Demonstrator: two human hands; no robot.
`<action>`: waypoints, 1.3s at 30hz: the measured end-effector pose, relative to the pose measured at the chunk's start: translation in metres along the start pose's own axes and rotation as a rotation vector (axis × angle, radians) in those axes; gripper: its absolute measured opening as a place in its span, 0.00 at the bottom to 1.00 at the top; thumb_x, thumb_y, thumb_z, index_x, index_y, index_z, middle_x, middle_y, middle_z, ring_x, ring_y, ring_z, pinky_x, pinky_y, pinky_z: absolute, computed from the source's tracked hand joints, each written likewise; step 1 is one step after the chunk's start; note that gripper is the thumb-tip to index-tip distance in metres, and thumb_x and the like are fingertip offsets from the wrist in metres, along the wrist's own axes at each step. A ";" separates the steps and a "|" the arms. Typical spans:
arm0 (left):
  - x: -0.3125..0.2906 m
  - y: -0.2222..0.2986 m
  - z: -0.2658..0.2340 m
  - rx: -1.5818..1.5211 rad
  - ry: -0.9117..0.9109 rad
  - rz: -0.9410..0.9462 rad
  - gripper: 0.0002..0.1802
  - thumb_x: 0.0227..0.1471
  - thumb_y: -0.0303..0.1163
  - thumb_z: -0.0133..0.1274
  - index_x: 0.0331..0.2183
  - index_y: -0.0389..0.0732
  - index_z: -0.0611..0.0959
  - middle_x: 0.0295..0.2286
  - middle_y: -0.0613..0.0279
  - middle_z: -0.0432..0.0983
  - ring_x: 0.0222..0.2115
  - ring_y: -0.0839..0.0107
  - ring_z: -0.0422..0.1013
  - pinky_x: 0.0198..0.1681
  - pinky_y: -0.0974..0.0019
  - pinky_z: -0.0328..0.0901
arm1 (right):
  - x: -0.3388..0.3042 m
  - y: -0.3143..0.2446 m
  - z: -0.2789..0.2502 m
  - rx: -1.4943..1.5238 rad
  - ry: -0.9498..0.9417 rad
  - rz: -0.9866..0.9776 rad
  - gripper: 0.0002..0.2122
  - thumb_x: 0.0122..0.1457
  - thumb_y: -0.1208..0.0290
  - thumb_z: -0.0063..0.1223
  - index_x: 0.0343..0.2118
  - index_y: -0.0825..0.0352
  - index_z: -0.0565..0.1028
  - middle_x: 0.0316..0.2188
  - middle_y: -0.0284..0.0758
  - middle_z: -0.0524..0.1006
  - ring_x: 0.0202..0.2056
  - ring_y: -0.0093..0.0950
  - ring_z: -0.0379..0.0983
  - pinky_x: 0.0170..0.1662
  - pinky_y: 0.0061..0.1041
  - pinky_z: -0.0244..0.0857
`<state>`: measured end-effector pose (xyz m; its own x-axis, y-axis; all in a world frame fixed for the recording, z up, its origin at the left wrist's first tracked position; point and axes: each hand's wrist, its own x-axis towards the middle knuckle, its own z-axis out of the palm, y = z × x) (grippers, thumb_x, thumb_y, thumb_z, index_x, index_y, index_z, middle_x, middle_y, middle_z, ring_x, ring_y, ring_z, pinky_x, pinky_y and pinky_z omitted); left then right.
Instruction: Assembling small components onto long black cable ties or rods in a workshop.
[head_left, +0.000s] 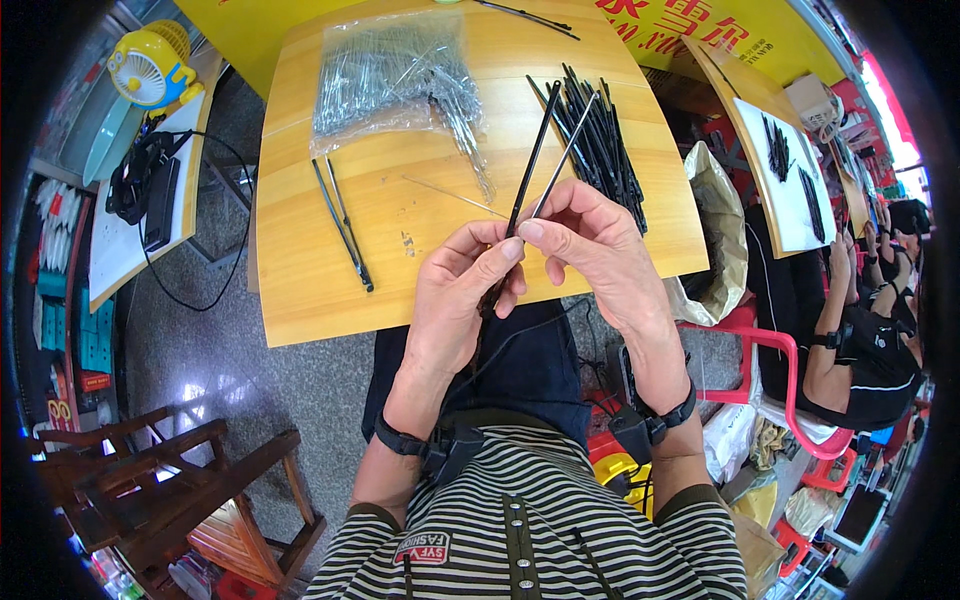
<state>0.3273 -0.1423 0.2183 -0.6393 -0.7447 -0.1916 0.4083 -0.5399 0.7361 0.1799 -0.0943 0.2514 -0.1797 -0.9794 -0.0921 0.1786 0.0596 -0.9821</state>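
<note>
Blk rod is pinched btwn thumb & fingers of L hand, lower part mostly hidden; thinner rod is pinched by R hand, both above table. Whether bases touch can't be told.

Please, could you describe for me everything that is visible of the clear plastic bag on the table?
The clear plastic bag lies on the far left part of the wooden table. Its film looks thin, wrinkled and shiny. Through it show very many thin, silvery, wire-like pieces, densely massed; near its lower right corner, some reach out past the film. Neither the left hand nor the right hand touches it.
</note>
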 end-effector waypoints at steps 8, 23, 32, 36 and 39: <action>-0.003 -0.003 -0.003 0.103 0.116 0.062 0.07 0.49 0.29 0.53 0.32 0.37 0.76 0.20 0.68 0.70 0.18 0.82 0.65 0.17 0.81 0.56 | -0.003 0.002 0.010 -0.068 0.059 -0.005 0.08 0.55 0.71 0.52 0.31 0.71 0.71 0.26 0.31 0.72 0.25 0.15 0.67 0.23 0.15 0.64; -0.014 -0.011 -0.016 0.244 0.227 0.179 0.09 0.48 0.28 0.54 0.33 0.34 0.78 0.24 0.68 0.72 0.20 0.83 0.64 0.21 0.80 0.59 | -0.003 0.019 0.022 -0.200 0.044 0.012 0.09 0.55 0.70 0.49 0.28 0.73 0.68 0.22 0.33 0.70 0.20 0.16 0.66 0.20 0.16 0.61; -0.024 0.018 -0.063 0.648 0.472 0.277 0.07 0.47 0.29 0.55 0.29 0.36 0.78 0.21 0.72 0.71 0.15 0.89 0.59 0.15 0.83 0.52 | 0.011 0.032 -0.008 -0.731 0.102 -0.107 0.09 0.48 0.71 0.56 0.27 0.71 0.71 0.23 0.36 0.73 0.24 0.27 0.70 0.28 0.25 0.64; -0.022 0.035 -0.102 0.683 0.588 0.292 0.07 0.48 0.29 0.54 0.29 0.35 0.77 0.19 0.71 0.69 0.15 0.87 0.59 0.14 0.83 0.53 | 0.017 0.046 -0.026 -0.991 0.202 -0.175 0.09 0.45 0.72 0.58 0.25 0.70 0.71 0.24 0.39 0.73 0.25 0.33 0.71 0.29 0.28 0.64; -0.018 0.039 -0.120 0.709 0.660 0.278 0.07 0.48 0.29 0.54 0.29 0.34 0.77 0.18 0.70 0.69 0.13 0.87 0.59 0.13 0.83 0.53 | 0.020 0.053 -0.026 -1.058 0.206 -0.178 0.09 0.46 0.72 0.58 0.25 0.71 0.71 0.24 0.39 0.73 0.25 0.31 0.71 0.28 0.27 0.64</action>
<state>0.4333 -0.1973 0.1726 -0.0044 -0.9931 -0.1175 -0.1312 -0.1159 0.9846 0.1610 -0.1057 0.1931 -0.2967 -0.9452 0.1362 -0.7704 0.1526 -0.6190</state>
